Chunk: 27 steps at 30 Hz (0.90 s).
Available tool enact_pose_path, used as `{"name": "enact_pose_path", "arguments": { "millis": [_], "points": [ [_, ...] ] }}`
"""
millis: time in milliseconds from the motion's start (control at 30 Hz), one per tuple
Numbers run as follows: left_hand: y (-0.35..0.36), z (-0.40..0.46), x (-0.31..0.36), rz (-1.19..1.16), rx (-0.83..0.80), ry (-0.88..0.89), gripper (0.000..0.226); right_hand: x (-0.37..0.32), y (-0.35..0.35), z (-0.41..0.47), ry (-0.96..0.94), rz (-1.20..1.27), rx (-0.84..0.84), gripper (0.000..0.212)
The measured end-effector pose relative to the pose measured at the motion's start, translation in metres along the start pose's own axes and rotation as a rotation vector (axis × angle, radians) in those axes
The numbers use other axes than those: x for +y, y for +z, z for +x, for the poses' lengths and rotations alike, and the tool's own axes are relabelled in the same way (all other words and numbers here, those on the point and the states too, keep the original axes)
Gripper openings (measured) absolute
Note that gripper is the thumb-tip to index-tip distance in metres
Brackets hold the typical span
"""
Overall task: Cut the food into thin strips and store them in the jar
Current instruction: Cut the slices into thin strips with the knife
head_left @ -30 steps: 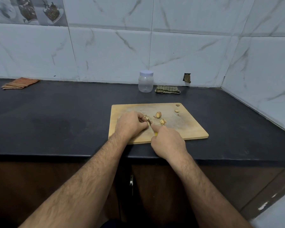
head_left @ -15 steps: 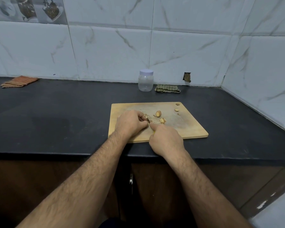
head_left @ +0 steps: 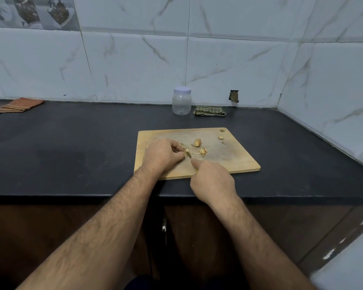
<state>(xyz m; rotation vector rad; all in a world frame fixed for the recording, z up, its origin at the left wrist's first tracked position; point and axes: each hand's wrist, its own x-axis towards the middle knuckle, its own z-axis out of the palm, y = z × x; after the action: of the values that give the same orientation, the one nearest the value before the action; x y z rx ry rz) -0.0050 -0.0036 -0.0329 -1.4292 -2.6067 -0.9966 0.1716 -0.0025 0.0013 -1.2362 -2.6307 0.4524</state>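
Observation:
A wooden cutting board (head_left: 235,160) lies on the black counter. My left hand (head_left: 161,155) pinches a small pale slice of food (head_left: 187,152) against the board. My right hand (head_left: 213,181) grips a small knife (head_left: 189,156), index finger along its back, blade at the slice; the handle is hidden in my fist. A little pile of thin strips (head_left: 203,152) lies just right of the blade. A brown-skinned chunk (head_left: 197,142) sits behind it, and a small bit (head_left: 220,137) near the board's far right corner. The clear jar (head_left: 181,101) with a white lid stands shut by the wall.
A folded green cloth (head_left: 209,111) lies right of the jar. An orange striped cloth (head_left: 19,105) sits at the far left of the counter. Tiled walls close off the back and right side. The counter's front edge (head_left: 92,195) runs below the board.
Both hands stayed over the board with only small shifts; the knife blade moved slightly at the slice under my left fingers.

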Motion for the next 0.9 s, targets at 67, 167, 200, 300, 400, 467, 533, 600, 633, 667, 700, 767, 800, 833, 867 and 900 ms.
{"name": "enact_pose_path", "arguments": {
  "millis": [67, 167, 200, 300, 400, 467, 533, 600, 633, 667, 700, 767, 800, 833, 867, 900],
  "points": [
    [0.000, 0.001, -0.001, -0.001, -0.003, 0.004, 0.005, 0.000, 0.000, 0.001, 0.008, 0.014, 0.002, 0.059],
    [-0.001, 0.001, 0.000, -0.009, -0.001, 0.006, 0.002, 0.001, -0.002, 0.000, 0.003, 0.037, 0.014, 0.060],
    [-0.001, 0.001, 0.000, -0.010, 0.005, 0.008, 0.001, 0.001, -0.003, 0.001, -0.005, 0.046, 0.020, 0.060],
    [0.000, 0.000, -0.001, -0.022, 0.028, 0.014, 0.004, 0.001, -0.004, 0.004, -0.019, 0.064, 0.020, 0.060],
    [0.000, 0.000, -0.002, -0.006, 0.016, 0.016, 0.005, -0.002, -0.003, 0.007, -0.027, 0.063, -0.002, 0.059],
    [0.001, 0.001, -0.002, 0.008, 0.014, 0.017, 0.006, -0.003, -0.003, 0.009, -0.032, 0.063, -0.010, 0.058],
    [0.001, 0.002, -0.003, 0.017, 0.018, 0.011, 0.006, -0.004, -0.003, 0.010, -0.038, 0.057, -0.017, 0.058],
    [0.001, 0.003, -0.003, 0.018, 0.021, 0.004, 0.007, -0.004, -0.003, 0.011, -0.044, 0.049, -0.017, 0.058],
    [0.002, 0.003, -0.003, 0.016, 0.022, 0.002, 0.007, -0.004, -0.002, 0.011, -0.046, 0.047, -0.015, 0.058],
    [0.002, 0.003, -0.003, 0.014, 0.023, 0.000, 0.008, -0.004, -0.002, 0.011, -0.048, 0.045, -0.012, 0.058],
    [0.002, 0.003, -0.003, 0.013, 0.023, -0.002, 0.008, -0.004, -0.002, 0.010, -0.048, 0.041, -0.009, 0.058],
    [0.002, 0.003, -0.003, 0.013, 0.020, -0.008, 0.010, -0.004, -0.002, 0.010, -0.048, 0.025, -0.007, 0.057],
    [0.002, 0.003, -0.003, 0.014, 0.018, -0.012, 0.010, -0.005, -0.002, 0.010, -0.047, 0.018, -0.009, 0.057],
    [0.002, 0.003, -0.003, 0.013, 0.016, -0.015, 0.010, -0.005, -0.002, 0.010, -0.044, 0.013, -0.012, 0.057],
    [0.002, 0.003, -0.003, 0.008, 0.014, -0.017, 0.010, -0.006, -0.002, 0.010, -0.040, 0.008, -0.016, 0.058],
    [0.002, 0.003, -0.002, 0.002, 0.014, -0.017, 0.012, -0.007, -0.003, 0.011, -0.039, 0.001, -0.021, 0.058]
  ]
}}
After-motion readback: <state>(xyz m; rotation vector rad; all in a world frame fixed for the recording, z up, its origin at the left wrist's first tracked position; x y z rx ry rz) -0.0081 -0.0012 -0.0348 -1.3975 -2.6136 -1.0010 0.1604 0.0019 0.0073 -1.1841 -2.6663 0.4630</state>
